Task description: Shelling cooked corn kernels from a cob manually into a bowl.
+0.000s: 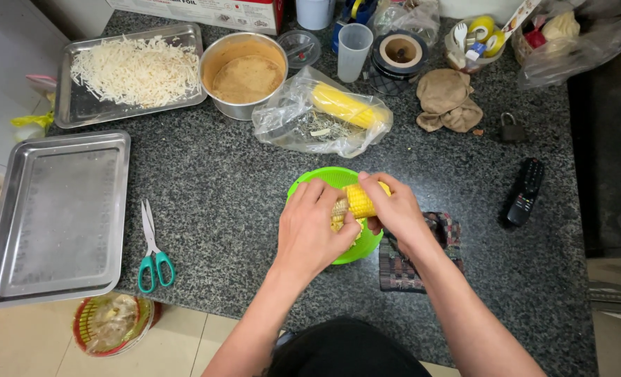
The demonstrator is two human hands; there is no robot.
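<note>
Both my hands hold one yellow corn cob (360, 200) over a green plastic bowl (324, 177) on the dark granite counter (219, 188). My left hand (310, 227) wraps the cob's left end, where the kernels are stripped off. My right hand (394, 209) grips its right end, fingers curled over the top. A second whole corn cob (342, 105) lies in a clear plastic bag (289, 119) just beyond the bowl.
Left: an empty steel tray (59, 216), a tray of shredded white cheese (132, 70), teal-handled scissors (153, 251). A steel bowl of tan powder (244, 73), plastic cup (354, 50), tape roll (400, 52), brown cloth (446, 98), padlock (511, 129), black remote (525, 190), checked cloth (401, 269).
</note>
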